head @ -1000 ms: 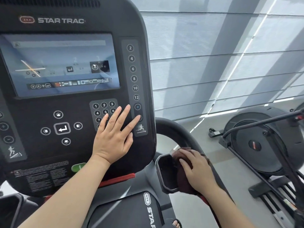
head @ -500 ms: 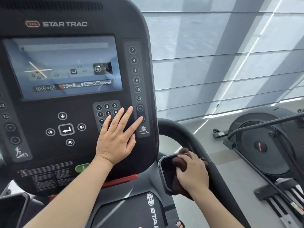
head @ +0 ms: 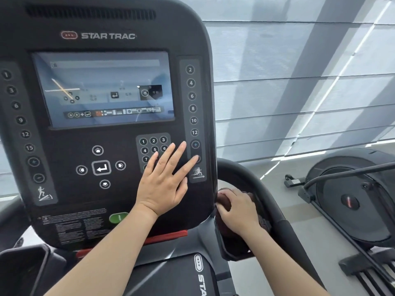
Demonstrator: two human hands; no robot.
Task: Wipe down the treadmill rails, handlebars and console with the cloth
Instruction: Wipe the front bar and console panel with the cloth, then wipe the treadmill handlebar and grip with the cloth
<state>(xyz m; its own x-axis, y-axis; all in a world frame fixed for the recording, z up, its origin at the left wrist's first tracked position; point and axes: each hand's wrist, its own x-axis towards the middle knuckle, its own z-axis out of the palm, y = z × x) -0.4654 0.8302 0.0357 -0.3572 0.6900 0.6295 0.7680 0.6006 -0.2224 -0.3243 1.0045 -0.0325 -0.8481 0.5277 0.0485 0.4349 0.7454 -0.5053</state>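
Note:
The black treadmill console (head: 119, 189) fills the left and centre of the head view, its screen (head: 102, 88) lit. My left hand (head: 162, 184) lies flat and open on the console's lower right, fingers spread over the number keypad (head: 152, 146). My right hand (head: 239, 210) grips a dark brown cloth (head: 224, 199) and presses it into the side tray (head: 233, 251) just right of the console, below the curved black handlebar (head: 263, 193). Most of the cloth is hidden under the hand.
An elliptical machine (head: 352, 195) stands on the grey floor to the right. A second tray (head: 25, 268) sits at the lower left. The treadmill's motor cover (head: 175, 276) lies below the console. Pale window blinds (head: 299, 71) fill the background.
My right hand has slid the cloth leftward, closer to the console's edge inside the tray. My left hand stays flat on the console. The camera has shifted, showing more of the console's left side.

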